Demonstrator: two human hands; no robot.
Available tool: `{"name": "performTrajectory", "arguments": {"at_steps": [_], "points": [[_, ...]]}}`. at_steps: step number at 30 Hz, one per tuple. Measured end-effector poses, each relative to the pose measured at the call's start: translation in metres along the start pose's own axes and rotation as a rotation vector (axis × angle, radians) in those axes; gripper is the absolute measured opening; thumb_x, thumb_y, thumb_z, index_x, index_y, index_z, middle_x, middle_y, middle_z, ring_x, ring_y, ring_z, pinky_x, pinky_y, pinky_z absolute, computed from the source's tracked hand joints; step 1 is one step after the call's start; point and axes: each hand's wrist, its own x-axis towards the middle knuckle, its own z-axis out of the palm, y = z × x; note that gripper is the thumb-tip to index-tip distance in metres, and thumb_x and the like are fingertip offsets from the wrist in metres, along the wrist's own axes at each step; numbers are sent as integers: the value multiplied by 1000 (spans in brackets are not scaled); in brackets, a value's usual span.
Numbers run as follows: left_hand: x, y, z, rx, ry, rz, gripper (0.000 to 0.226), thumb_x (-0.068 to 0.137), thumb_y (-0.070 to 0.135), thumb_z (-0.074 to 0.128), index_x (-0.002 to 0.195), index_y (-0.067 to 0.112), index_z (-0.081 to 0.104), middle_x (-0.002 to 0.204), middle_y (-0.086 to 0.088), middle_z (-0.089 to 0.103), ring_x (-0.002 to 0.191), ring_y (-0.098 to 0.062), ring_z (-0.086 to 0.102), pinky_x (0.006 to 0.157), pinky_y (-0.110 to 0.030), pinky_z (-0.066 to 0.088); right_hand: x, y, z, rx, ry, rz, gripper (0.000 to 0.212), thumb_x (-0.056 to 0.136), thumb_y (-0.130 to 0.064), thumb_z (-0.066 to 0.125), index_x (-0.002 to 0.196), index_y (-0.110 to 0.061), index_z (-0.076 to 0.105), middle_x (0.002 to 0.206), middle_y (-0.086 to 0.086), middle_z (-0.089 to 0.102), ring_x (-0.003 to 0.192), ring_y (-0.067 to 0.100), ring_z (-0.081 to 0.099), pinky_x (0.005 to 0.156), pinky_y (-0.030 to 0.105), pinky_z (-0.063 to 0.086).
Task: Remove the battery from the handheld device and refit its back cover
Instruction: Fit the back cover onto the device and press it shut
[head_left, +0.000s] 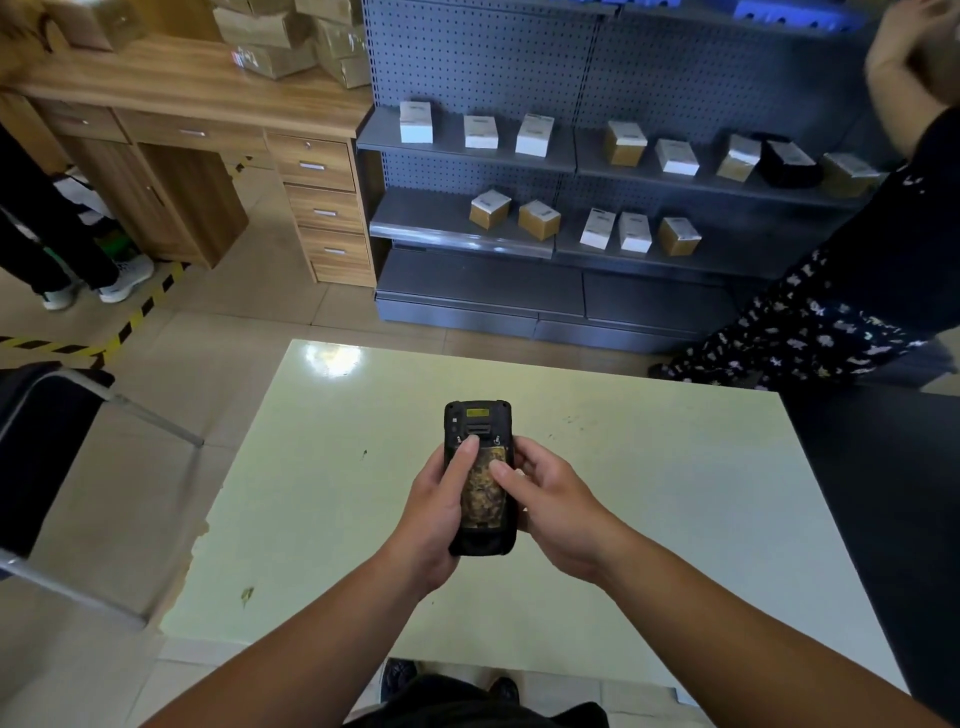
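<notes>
A black handheld device (478, 418) is held face down above the pale table (649, 467), its back towards me. The middle of its back shows a worn, yellow-brown patch (483, 493); I cannot tell whether that is the battery or the cover. My left hand (436, 512) grips the device from the left side, with the thumb stretched up to the ridged latch near the top. My right hand (550, 499) holds the right edge, its thumb resting on the yellow-brown patch.
A black chair (47, 447) stands at the table's left. Grey shelves (571, 156) with small boxes and a wooden desk (208, 104) lie beyond. One person stands at the right (831, 312), another at the far left (62, 249).
</notes>
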Motion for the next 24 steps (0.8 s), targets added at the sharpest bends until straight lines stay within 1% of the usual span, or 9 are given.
{"name": "performTrajectory", "arguments": {"at_steps": [4,6,9,12,15,17,19,21,24], "points": [[-1,1,-4,34,11,27,29,104,35,52,125,22,68,117,-13,77,109,-34,73,87,-51,60,3,1,-1,-10,-11,-18,31,102,-12,58,132,-17,62,134,22,57,120,39,64,102,57,53],[0,1,-6,53,24,49,27,105,33,51,123,24,68,115,-12,78,107,-32,74,85,-51,61,4,0,-1,-30,-11,-23,32,100,-10,59,132,-17,62,135,25,54,120,42,62,101,57,53],[0,2,-9,68,35,74,26,105,31,52,123,22,68,115,-13,77,106,-32,74,85,-49,61,4,0,3,-55,-9,-36,33,102,-8,57,133,-18,60,134,23,56,119,40,63,101,54,55],[0,1,-11,85,49,86,25,104,33,53,121,23,69,114,-12,78,107,-33,74,90,-55,60,3,3,7,-41,1,-67,32,103,-9,56,133,-18,60,132,19,59,117,38,65,100,53,55],[0,-1,-13,89,80,77,24,104,34,53,120,24,69,114,-13,78,107,-35,74,91,-57,60,0,6,12,-52,28,-71,30,103,-10,56,130,-20,63,127,13,65,113,35,68,98,50,57],[0,-2,-13,77,99,36,26,104,36,53,120,24,70,116,-13,77,108,-35,74,91,-57,59,2,5,15,-60,71,-30,24,102,-14,59,124,-20,68,122,9,70,110,30,71,95,49,59],[-1,-4,-12,70,138,-6,26,102,38,54,115,26,72,115,-13,78,106,-34,74,87,-53,61,5,1,19,-68,143,43,20,101,-27,61,112,-17,74,110,9,76,103,27,74,90,47,62],[0,-5,-10,71,174,-41,25,101,41,55,110,27,74,110,-13,78,102,-34,75,80,-49,62,11,0,24,-133,270,63,28,99,-37,63,98,-13,77,95,6,80,93,25,76,83,43,64],[0,-4,-9,63,218,-92,27,99,43,55,106,26,75,108,-13,79,99,-35,76,82,-55,61,16,5,31,-192,381,15,27,99,-35,62,91,-15,78,86,1,80,85,19,76,80,39,64]]}}
